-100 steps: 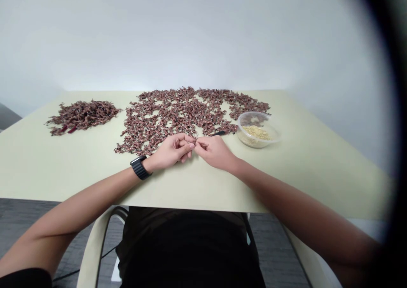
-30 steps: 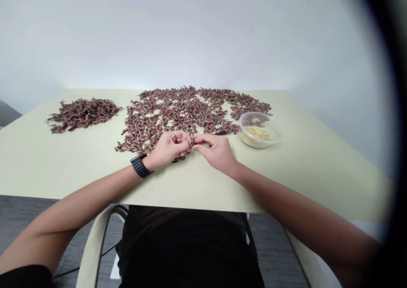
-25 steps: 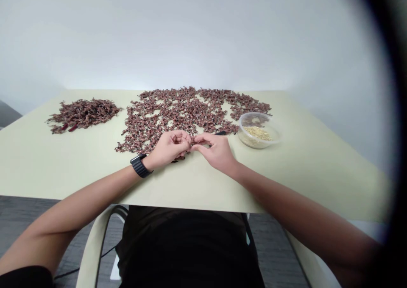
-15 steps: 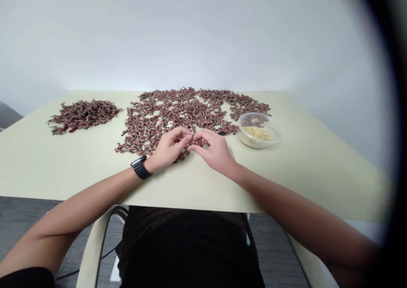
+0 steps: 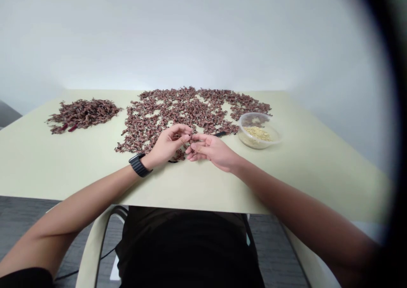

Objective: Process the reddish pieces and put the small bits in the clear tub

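Observation:
Over the near edge of a wide spread of small reddish-brown pieces [image 5: 181,110], my two hands meet fingertip to fingertip. My left hand [image 5: 170,143], with a dark watch [image 5: 140,165] on its wrist, pinches thumb and index finger together. A tiny reddish-brown piece seems to be in that pinch, too small to make out its kind. My right hand [image 5: 214,150] has its thumb pressed on its fingers, the lower fingers stretched out below. Whatever it holds is hidden. A thin black object [image 5: 220,134] lies partly covered beside the right hand.
To the right stands a clear round plastic tub [image 5: 246,142] with small pale-yellow bits [image 5: 258,133] inside. A separate heap of longer reddish-brown pieces [image 5: 87,113] lies on the left of the pale-yellow table [image 5: 197,186]. The wall [image 5: 178,34] rises behind the table.
My right hand has turned a little and its lower fingers have stretched out toward the left. The left hand keeps its pinch almost in place. More of the black object shows now.

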A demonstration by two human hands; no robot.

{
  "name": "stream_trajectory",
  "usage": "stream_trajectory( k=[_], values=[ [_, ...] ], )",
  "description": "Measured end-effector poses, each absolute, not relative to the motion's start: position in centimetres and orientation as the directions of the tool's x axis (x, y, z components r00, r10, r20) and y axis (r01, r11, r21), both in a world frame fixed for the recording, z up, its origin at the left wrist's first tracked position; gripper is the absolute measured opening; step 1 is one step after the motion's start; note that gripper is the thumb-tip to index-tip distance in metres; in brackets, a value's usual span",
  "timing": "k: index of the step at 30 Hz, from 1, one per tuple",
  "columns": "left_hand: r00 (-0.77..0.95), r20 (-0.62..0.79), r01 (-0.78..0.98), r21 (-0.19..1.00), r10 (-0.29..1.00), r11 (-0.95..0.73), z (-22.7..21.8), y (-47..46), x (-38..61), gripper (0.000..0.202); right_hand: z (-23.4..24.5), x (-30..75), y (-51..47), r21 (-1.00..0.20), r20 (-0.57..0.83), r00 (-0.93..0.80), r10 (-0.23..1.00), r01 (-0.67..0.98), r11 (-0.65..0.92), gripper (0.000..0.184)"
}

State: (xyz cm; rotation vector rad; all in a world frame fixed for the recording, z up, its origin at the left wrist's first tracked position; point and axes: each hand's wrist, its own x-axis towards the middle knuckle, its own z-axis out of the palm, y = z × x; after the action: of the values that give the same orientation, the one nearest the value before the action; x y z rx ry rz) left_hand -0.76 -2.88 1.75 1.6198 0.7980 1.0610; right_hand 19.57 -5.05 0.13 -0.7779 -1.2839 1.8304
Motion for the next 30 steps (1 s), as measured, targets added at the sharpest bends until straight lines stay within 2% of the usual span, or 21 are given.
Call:
stream_trajectory(
  k=[3, 6, 8, 16, 23, 30],
  values=[
    [0.358, 0.124, -0.054, 0.992, 0.925, -0.112, 1.8, -2.8, -0.8, 0.026, -0.2, 19.4, -4.8, -0.975, -0.016, -0.428, 0.903, -0.194, -0.109, 0.039],
    [0.486, -0.092, -0.114, 0.979, 0.869, 0.167, 2.0, -2.8, -0.9, 0.024, -0.4, 19.2, -4.7, -0.994, 0.043, -0.357, 0.933, -0.106, 0.005, 0.037],
    [0.532, -0.152, -0.137, 0.955, 0.833, 0.262, 2.1, -2.8, -0.9, 0.021, -0.4, 19.1, -4.7, -0.996, 0.077, -0.34, 0.937, -0.061, 0.059, 0.036],
    [0.539, -0.199, -0.15, 0.933, 0.819, 0.326, 2.2, -2.7, -0.9, 0.017, -0.7, 18.9, -5.0, -0.987, 0.144, -0.319, 0.937, 0.015, 0.157, 0.036],
    [0.567, -0.237, -0.126, 0.921, 0.789, 0.368, 2.0, -2.6, -1.0, 0.023, -0.9, 18.7, -5.2, -0.993, 0.112, -0.305, 0.946, 0.011, 0.121, 0.041],
    [0.545, -0.271, -0.086, 0.923, 0.793, 0.374, 2.0, -2.5, -1.0, 0.022, -1.4, 18.6, -5.2, -0.988, 0.141, -0.293, 0.946, 0.024, 0.155, 0.038]
  ],
)
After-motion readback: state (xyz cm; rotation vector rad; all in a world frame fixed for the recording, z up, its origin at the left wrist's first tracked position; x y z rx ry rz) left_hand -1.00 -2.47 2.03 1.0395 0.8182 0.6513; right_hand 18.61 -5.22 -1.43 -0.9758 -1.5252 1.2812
